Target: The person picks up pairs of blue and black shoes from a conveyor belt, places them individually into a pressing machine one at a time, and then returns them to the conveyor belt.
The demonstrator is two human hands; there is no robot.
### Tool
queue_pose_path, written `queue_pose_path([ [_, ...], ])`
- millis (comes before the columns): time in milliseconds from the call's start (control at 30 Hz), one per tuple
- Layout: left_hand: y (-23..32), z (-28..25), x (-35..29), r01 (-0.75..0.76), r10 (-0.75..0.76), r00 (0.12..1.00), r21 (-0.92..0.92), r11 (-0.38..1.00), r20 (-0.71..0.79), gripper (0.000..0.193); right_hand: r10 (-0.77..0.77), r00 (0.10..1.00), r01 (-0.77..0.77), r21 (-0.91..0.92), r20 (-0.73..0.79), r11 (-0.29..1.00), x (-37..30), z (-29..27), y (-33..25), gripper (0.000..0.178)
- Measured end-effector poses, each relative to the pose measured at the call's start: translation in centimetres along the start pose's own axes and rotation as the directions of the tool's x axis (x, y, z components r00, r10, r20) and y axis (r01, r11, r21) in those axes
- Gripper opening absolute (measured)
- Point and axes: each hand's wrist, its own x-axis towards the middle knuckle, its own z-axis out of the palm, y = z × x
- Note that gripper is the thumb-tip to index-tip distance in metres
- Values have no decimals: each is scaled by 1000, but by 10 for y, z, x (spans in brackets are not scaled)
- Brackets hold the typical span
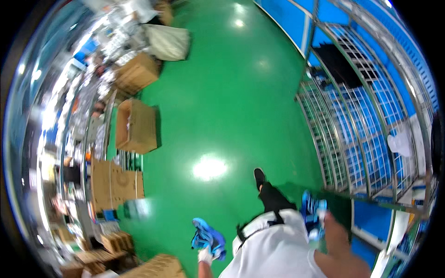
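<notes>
the left hand (205, 255), in a white glove, is closed around a crumpled blue bundle (211, 238), which hangs over the green floor (213, 106) to the left of the person's white top (273, 245); the right hand (321, 215) is blurred, but it looks closed on a patterned blue cloth (309, 207), held out at the person's right side; how its fingers lie, i cannot tell; both blue things are soft and folded, apart from each other, with the person's body between them; below the top are black trousers (276, 200), and one dark shoe (259, 177) shows on the floor ahead; beyond the right hand stands a metal wire rack (333, 134), with a black sheet (337, 65) on its upper part and a white cloth (400, 143) near its right end; along the left side are an open cardboard box (143, 127), a flat cardboard panel (109, 185) and, farther up, a pale sack (169, 42) beside another carton (136, 74).
</notes>
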Motion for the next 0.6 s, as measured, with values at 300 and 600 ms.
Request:
queue_pose_path([
  [300,186,-227,246,8,-22,994,129,992,107,89,-396,895,305,366,206,879,81,74,-564,54],
  [600,346,-523,440,-81,67,996,-267,960,-63,79,-171,973,59,550,155,833,82,120,-836,51],
])
